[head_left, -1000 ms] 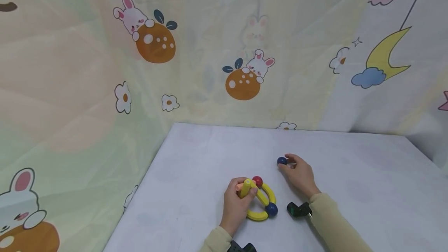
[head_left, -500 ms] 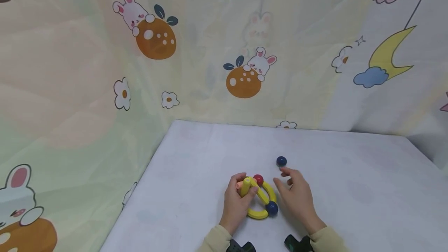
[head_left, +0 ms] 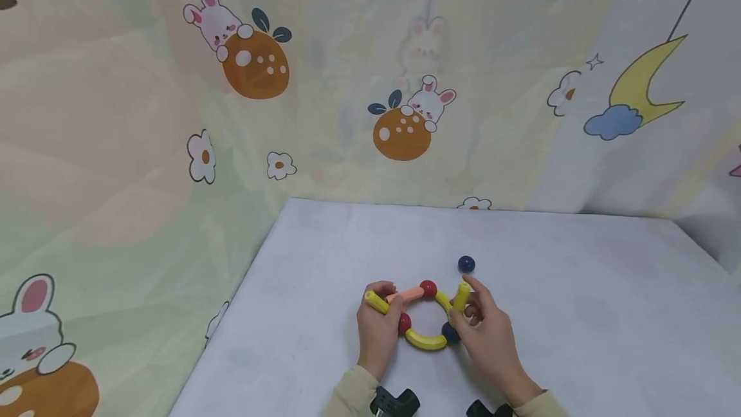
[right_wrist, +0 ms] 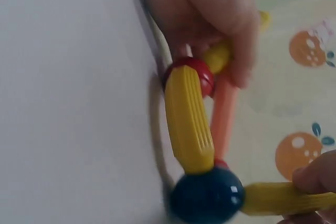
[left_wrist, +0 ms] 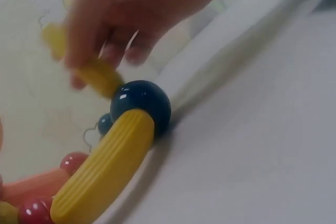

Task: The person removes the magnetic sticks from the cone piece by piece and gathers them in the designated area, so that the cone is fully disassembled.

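A ring of magnetic rods and balls lies on the table: a red ball (head_left: 428, 289) at the back, another red ball (head_left: 404, 323) at left, a blue ball (head_left: 449, 333) at right. Between them run a peach rod (head_left: 410, 295) and curved yellow rods (head_left: 426, 342). My left hand (head_left: 375, 334) pinches a yellow rod (head_left: 377, 302) that leans outward from the left red ball. With thumb and fingers, my right hand (head_left: 492, 343) pinches a second yellow rod (head_left: 461, 297); in the right wrist view it joins the blue ball (right_wrist: 207, 195). Fingers partly cover the ring's right side.
A loose blue ball (head_left: 466, 264) sits on the white table (head_left: 324, 256) just behind the right hand. A printed cloth (head_left: 330, 82) hangs behind the table and along its left side.
My right hand has let go of the loose blue ball, come back to the ring and gripped a yellow rod. The two raised yellow rods, close together before, now stand apart.
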Available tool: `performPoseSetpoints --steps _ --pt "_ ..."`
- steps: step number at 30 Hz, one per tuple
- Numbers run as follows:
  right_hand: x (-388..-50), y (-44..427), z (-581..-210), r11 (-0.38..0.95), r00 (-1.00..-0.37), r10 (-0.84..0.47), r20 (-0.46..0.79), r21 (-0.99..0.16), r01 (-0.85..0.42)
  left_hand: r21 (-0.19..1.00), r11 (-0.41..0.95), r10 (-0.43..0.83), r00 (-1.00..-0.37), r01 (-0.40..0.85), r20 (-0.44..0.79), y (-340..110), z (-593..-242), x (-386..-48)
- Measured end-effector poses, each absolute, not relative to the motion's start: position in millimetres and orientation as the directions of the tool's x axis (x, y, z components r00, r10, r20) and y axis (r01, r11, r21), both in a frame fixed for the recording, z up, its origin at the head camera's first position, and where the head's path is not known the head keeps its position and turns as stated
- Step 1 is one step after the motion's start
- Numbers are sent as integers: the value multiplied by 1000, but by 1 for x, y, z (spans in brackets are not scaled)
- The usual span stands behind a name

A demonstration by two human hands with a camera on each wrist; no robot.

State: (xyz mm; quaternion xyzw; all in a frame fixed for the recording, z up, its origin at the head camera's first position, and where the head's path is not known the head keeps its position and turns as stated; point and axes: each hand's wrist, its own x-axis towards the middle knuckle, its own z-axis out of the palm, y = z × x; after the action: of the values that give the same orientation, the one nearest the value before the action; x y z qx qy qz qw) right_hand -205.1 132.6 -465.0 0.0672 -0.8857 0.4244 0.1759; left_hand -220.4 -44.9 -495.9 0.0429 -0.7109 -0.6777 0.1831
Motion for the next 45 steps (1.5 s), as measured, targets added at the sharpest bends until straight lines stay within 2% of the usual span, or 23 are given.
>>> performPoseSetpoints --steps 4,8,13,18,21,24,27,29,31,33,39,45 --pt "-201 154 -466 595 -941 87 328 -775 -215 986 131 -392 -909 100 144 -51 -497 -224" --pt "-198 177 -473 540 -979 117 165 -838 -77 984 173 -518 -845 46 131 -58 -498 -224" --pt "-209 193 -480 518 -998 41 -42 -854 57 972 217 -637 -740 96 215 -68 -493 -228" --pt "-213 188 -484 629 -999 6 -34 -777 30 945 279 -680 -660 172 321 -71 -487 -228" --pt "-211 181 -486 652 -1000 -3 0 -758 -2 865 392 -552 -672 313 493 -64 -487 -222" --pt "-209 172 -487 673 -999 -28 41 -738 -49 733 489 -256 -726 473 639 -54 -492 -215" --pt "-208 166 -487 710 -995 -37 88 -698 -88 659 582 18 -818 477 575 -45 -498 -211" --pt "-208 164 -486 731 -992 -14 123 -676 -94 610 660 121 -864 438 489 -43 -502 -210" --pt "-209 165 -485 749 -988 13 153 -656 -92 568 718 163 -891 402 425 -42 -505 -210" --pt "-210 167 -485 750 -986 23 167 -655 -93 543 741 169 -892 395 419 -42 -506 -211" --pt "-210 170 -483 774 -988 -59 141 -618 -135 541 737 133 -872 405 471 -43 -504 -211" --pt "-210 169 -485 778 -986 -76 146 -610 -150 586 727 108 -902 359 419 -45 -504 -212"
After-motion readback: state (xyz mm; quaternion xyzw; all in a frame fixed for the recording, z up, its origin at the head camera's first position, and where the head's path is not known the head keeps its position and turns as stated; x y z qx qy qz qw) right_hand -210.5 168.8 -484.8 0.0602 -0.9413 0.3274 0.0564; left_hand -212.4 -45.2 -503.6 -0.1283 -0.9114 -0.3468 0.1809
